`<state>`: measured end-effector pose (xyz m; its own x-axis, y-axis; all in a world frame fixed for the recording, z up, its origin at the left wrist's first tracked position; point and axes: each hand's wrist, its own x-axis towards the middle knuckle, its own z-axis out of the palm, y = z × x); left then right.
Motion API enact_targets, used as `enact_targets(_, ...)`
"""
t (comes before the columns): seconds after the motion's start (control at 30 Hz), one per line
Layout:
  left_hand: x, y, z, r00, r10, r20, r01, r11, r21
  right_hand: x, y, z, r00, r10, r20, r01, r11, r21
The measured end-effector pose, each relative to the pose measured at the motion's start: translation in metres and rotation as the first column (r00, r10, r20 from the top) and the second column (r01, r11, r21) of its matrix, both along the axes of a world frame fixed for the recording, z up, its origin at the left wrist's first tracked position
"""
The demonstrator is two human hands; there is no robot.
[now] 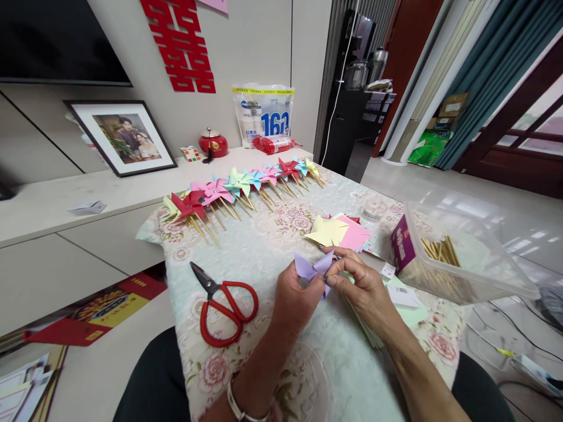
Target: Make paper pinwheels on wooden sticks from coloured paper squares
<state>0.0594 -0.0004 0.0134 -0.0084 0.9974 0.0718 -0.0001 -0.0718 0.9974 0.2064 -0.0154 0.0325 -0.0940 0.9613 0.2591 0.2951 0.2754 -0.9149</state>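
Observation:
A purple paper pinwheel [311, 267] is held between both hands over the floral tablecloth. My left hand [298, 296] closes round its left side, with the thumb pressing near the centre. My right hand [357, 278] pinches its right edge close to the left thumb; any small part between those fingertips is hidden. Just beyond the hands lies a pile of cut paper, with a yellow sheet [326, 231] and a pink sheet [354, 233] on top. Red-handled scissors [225, 305] rest to the left of my left hand.
Several finished pinwheels on sticks, among them a red one [189, 205], line the table's far edge. At right stands a clear plastic box [479, 258] holding sticks [442, 251]. A small round clear container [375, 210] sits behind the paper pile. Green paper [416, 315] lies beside my right forearm.

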Motion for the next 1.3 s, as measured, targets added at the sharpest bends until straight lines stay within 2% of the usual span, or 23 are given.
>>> enact_targets(0.43,0.000,-0.002,0.000,0.991,0.030,-0.131,-0.028,0.999,0.017,0.001,0.000,0.001,1.000,-0.013,0.001,0.013,0.999,-0.049)
enact_targets(0.6,0.002,-0.002,-0.002,0.994,0.045,-0.095,-0.042,0.999,0.032,-0.002,-0.001,0.000,0.998,-0.038,-0.056,0.032,0.995,-0.094)
enact_targets(0.87,0.003,-0.001,0.000,0.998,-0.033,0.048,0.035,0.999,-0.034,-0.004,0.001,-0.008,0.959,-0.097,-0.268,0.042,0.978,-0.202)
enact_targets(1.07,0.006,-0.001,-0.006,0.999,-0.018,0.050,0.020,0.999,-0.047,-0.003,0.002,-0.011,0.948,-0.116,-0.296,0.057,0.978,-0.201)
enact_targets(1.3,0.007,-0.001,-0.005,1.000,-0.020,0.005,0.021,0.998,-0.054,-0.003,0.001,-0.011,0.953,-0.148,-0.266,0.101,0.978,-0.183)
